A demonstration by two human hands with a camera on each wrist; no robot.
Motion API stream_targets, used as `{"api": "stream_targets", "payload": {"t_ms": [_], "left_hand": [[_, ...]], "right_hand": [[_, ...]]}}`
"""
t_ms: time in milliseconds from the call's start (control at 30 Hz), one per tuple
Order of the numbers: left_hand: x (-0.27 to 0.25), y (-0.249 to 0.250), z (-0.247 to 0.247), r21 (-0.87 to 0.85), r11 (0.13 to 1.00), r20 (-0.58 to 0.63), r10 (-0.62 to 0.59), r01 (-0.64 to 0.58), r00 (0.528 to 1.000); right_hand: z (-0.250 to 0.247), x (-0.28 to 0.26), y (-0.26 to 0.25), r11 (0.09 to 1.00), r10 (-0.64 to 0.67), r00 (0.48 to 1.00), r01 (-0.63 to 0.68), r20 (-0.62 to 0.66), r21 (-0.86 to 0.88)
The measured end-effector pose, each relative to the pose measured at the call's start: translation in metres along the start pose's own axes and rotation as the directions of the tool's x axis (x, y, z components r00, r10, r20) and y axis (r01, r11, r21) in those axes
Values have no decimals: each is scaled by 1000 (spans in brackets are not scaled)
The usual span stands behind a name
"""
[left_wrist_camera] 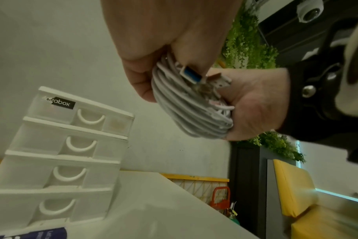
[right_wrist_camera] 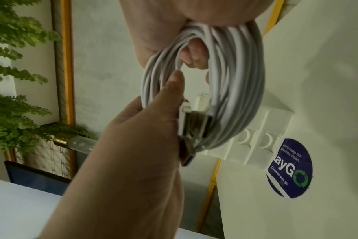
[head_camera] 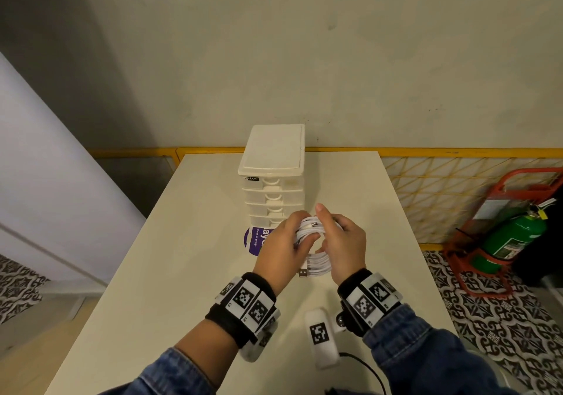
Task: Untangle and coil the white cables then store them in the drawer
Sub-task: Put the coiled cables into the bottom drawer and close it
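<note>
Both hands hold one coil of white cables (head_camera: 318,265) in the air above the table, just in front of the white drawer unit (head_camera: 274,157). My left hand (head_camera: 286,242) grips the coil's left side with fingers through its middle. My right hand (head_camera: 344,239) curls around the right side, thumb raised over the top. A USB plug (head_camera: 303,273) sticks out at the coil's lower left. The left wrist view shows the coil (left_wrist_camera: 190,110) and a blue-tongued plug (left_wrist_camera: 191,75). In the right wrist view the coil (right_wrist_camera: 235,80) hangs from my right hand (right_wrist_camera: 164,24). All drawers (left_wrist_camera: 71,145) are shut.
The cream table (head_camera: 182,273) carries a round purple sticker (head_camera: 254,241) at the foot of the drawer unit. A yellow mesh fence (head_camera: 457,187) runs behind and right of the table. A green fire extinguisher (head_camera: 515,236) stands on the floor at the right.
</note>
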State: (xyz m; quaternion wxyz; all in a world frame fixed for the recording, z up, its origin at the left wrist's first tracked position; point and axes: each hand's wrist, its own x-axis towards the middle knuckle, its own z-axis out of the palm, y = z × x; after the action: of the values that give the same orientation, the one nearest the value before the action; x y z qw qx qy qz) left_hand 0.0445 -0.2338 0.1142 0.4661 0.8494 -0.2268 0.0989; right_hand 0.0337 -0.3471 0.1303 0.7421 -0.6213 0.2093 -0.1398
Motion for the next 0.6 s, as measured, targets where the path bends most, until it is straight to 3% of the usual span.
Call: {"api": "stream_targets", "payload": {"t_ms": [133,267,467,600], "left_hand": [[0,-2,0,-15,977,8,-213,213,977],[6,-18,-8,-142,872,161,-446,467,881],[16,-44,-25,-171,861,256,-430,479,866],[23,-61,-33,-113,909,225,-370,402,901]], "right_hand": [[2,2,7,999,46,999,-46,26,3],[10,5,17,995,95,995,-96,35,21],[35,16,27,998,63,998,-63,14,-2],[56,20,33,995,92,996,-91,-16,29]]}}
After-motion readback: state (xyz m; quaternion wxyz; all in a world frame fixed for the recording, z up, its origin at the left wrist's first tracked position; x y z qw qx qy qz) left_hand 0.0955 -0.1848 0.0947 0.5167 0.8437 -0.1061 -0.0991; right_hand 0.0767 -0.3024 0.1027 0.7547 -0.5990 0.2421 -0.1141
